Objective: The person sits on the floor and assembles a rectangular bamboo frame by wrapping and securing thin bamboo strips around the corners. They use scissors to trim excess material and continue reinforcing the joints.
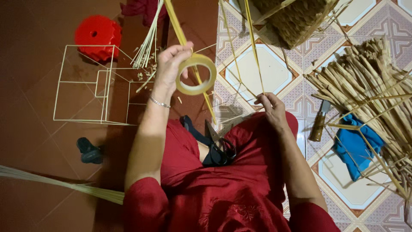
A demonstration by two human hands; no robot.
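The tape roll [196, 74] held in the left hand [168, 64] is clear yellowish plastic with a glossy sheen. The strips [253, 43] at the right hand [271, 107] look like thin, smooth split bamboo, pale and matt. The scissors [216, 148] have dull black plastic handles. The knife [319, 122] has a brown wooden handle and a grey metal blade. The rag [354, 146] is soft blue cloth. The stool [98, 36] is shiny red plastic. The floor tiles [257, 71] are glazed and smooth.

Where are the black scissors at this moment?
The black scissors lie on the person's red lap, low in the head view's centre, between both forearms and below the tape roll.
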